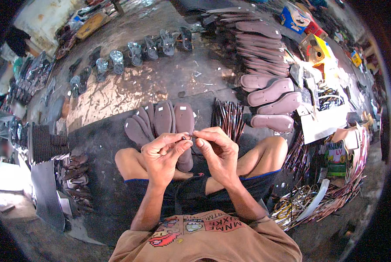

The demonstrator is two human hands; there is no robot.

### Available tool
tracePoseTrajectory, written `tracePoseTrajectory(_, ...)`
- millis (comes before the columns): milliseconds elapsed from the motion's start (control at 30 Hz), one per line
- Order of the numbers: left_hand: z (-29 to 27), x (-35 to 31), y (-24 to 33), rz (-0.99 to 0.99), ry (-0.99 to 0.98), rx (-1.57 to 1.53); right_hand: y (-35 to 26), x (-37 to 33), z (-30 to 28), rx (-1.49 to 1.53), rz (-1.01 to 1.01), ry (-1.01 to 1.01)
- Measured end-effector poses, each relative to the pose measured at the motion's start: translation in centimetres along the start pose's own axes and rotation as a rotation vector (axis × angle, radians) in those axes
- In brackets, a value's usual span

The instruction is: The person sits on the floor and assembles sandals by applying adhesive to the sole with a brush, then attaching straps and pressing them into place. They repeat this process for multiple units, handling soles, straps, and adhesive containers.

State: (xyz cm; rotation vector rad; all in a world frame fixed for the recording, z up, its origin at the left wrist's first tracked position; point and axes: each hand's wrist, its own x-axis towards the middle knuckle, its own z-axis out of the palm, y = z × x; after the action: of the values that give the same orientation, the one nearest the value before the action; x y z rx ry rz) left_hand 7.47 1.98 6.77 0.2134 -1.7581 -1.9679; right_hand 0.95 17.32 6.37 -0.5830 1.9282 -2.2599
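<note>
My left hand (162, 156) and my right hand (218, 153) meet in front of me, thumbs and forefingers pinched. Between the fingertips is a small dark piece (188, 137), too small to name; it looks thin and strip-like, and both hands seem to grip it. Just beyond my hands, several brown sandal soles (163, 115) lie fanned out with small white stickers. Another sole (184, 118) extends under my hands, partly hidden by them. A bundle of thin, shiny brown straps (228, 118) lies to the right of these soles.
My crossed legs (265, 159) frame the work spot. Rows of brown soles (271, 98) lie to the right, near a yellow box (318, 50). Finished-looking sandals (134, 53) stand in a far line. Stacked black soles (47, 142) and loose straps (287, 205) flank me.
</note>
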Motion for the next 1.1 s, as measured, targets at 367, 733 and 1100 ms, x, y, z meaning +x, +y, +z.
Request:
tracePoseTrajectory(367,-2.0,-1.1,-3.2,-0.207,0.057,-0.18,1.6,0.1,0.9,-0.353,-0.168,-0.164)
tracePoseTrajectory(733,-23.1,6.5,-14.6,-0.813,0.289,1.29,4.5,6.8,-2.4,-1.128,-0.395,-0.487)
tracePoseTrajectory(1100,-15.4,6.8,-8.4,-0.211,0.328,0.442,4.8,7.9,-4.2,-0.82,-0.249,-0.257)
